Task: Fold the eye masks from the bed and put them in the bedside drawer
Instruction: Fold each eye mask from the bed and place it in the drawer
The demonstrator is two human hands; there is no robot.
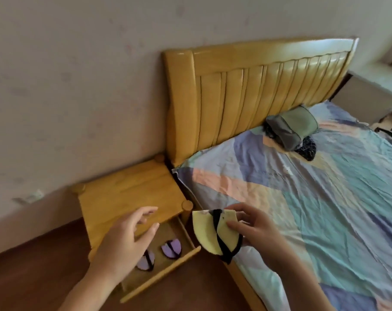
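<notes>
Right hand pinches the folded yellow eye mask over the bed edge, strap side up. Open drawer lies down-left of it, two folded purple masks inside. Left hand hovers over the drawer, fingers spread, holding nothing. Right hand is the carrier.

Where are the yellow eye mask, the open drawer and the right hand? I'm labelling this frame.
yellow eye mask (pixel 207 232), head view, on its yellow face left of the black strap.
open drawer (pixel 166 274), head view, on its front rail.
right hand (pixel 255 227), head view, on the back of the hand.
</notes>
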